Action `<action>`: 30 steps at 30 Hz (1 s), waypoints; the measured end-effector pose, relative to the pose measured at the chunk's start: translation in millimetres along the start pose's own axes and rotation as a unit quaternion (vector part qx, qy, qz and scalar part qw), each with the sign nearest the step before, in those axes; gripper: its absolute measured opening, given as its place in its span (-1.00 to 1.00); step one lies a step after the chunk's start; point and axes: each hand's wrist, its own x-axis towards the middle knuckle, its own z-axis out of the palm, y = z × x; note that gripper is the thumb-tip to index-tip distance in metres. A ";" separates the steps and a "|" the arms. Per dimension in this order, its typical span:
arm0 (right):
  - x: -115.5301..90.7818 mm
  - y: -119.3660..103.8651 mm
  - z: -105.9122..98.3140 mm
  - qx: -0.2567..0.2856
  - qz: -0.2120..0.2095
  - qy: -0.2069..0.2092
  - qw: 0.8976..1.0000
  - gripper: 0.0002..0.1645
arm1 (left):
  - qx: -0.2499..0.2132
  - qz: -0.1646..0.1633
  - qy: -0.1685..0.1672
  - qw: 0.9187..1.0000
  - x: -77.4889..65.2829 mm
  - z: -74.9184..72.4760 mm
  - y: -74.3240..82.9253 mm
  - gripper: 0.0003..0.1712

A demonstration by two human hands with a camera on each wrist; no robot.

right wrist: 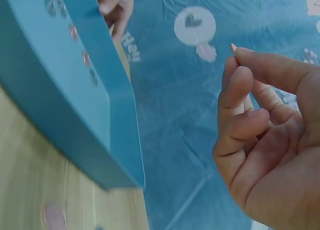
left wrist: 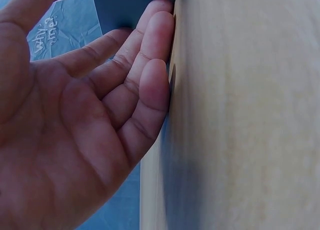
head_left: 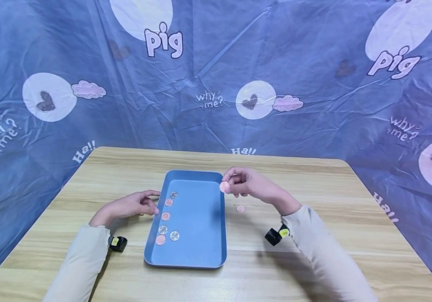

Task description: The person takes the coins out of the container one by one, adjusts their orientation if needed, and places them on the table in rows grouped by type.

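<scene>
My right hand [head_left: 249, 184] pinches a pinkish copper-coloured coin [head_left: 224, 187] between thumb and fingertip, above the right rim of a blue rectangular tray [head_left: 191, 259]. In the right wrist view the coin [right wrist: 233, 48] is edge-on, barely showing past the fingertips. At the tray's left side, my left hand [head_left: 133, 204] touches the wall with loosely bent fingers; in the left wrist view, fingertips [left wrist: 155, 82] rest on the tabletop. Inside the tray's left part lie copper-coloured coins [head_left: 165, 216] and silver-coloured coins [head_left: 174, 235], several in all, in a rough column.
Another copper-coloured coin [head_left: 240, 209] lies on the wooden table [head_left: 295, 260], right of the tray. In the right wrist view a small dark thing [right wrist: 99, 228], mostly cut off, shows at the bottom edge. A blue printed cloth [head_left: 200, 126] hangs behind the table.
</scene>
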 end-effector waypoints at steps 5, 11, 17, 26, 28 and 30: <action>-15.0 14.1 -17.3 0.009 0.014 0.021 1.000 -0.79 | 0.001 0.002 -0.005 1.000 0.0 -0.3 0.4 -0.15; -26.6 46.1 -26.8 0.011 0.036 0.045 0.998 -0.74 | 0.007 -0.003 -0.004 1.000 0.0 -2.2 -1.4 -0.15; -32.2 76.9 -29.9 0.014 0.078 0.075 0.994 -0.62 | 0.013 -0.014 0.001 1.000 1.1 -1.5 -3.4 -0.14; -34.9 102.1 -30.7 -0.041 0.099 0.091 0.990 -0.68 | 0.008 -0.012 0.001 1.000 0.3 -2.2 -2.7 -0.14; -34.9 104.8 -30.1 -0.053 0.098 0.084 0.990 -0.70 | 0.004 -0.010 -0.002 1.000 0.7 -1.9 -3.4 -0.14; -35.0 106.8 -29.7 -0.061 0.096 0.077 0.990 -0.70 | 0.004 -0.007 -0.004 1.000 1.4 -1.4 -4.3 -0.15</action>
